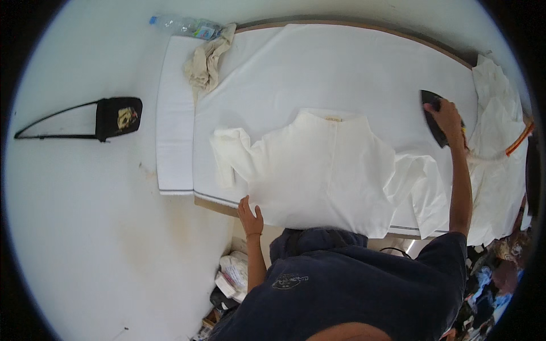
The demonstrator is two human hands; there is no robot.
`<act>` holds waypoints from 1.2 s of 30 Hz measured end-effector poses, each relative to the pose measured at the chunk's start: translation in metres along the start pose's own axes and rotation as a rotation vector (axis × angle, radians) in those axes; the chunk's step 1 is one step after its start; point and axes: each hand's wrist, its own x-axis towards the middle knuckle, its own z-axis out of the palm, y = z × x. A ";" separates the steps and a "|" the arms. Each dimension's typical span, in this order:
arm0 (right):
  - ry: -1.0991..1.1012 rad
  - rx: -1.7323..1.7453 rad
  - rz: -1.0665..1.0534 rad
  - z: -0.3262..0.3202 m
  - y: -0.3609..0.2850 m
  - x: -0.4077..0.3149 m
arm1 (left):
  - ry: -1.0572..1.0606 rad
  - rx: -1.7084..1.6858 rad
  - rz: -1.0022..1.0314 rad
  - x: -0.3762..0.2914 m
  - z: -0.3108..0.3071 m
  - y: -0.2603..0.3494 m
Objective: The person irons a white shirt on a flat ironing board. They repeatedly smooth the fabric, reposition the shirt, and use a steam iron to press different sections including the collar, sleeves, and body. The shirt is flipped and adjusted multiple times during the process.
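A white long-sleeved shirt (298, 170) lies spread on the white-covered ironing table (349, 68), its collar away from me and its hem at the near edge. Its left-lying sleeve is folded down, while the right-lying sleeve (420, 183) is rumpled. My right hand (448, 121) is closed around the handle of a black clothes iron (433, 119), beyond that sleeve near the table's right end. My left hand (251, 216) is at the front edge by the shirt's lower left side, fingers slightly apart and holding nothing; whether the fingertips touch the cloth is unclear.
A clear plastic bottle (183, 26) and a crumpled beige cloth (209, 64) lie at the far left corner. White fabric (495, 162) drapes over the right end, crossed by the iron's orange-sleeved cord (518, 138). A black bag (119, 117) hangs on the left wall.
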 end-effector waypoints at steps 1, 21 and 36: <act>-0.145 0.160 -0.084 -0.037 -0.055 -0.017 | -0.006 0.042 -0.069 -0.011 0.006 -0.009; -0.218 0.183 -0.455 0.037 -0.364 -0.008 | 0.222 -0.311 -0.116 -0.007 0.021 -0.038; -0.115 0.259 -0.128 0.064 -0.276 -0.049 | 0.070 -0.369 -0.172 -0.065 0.013 -0.085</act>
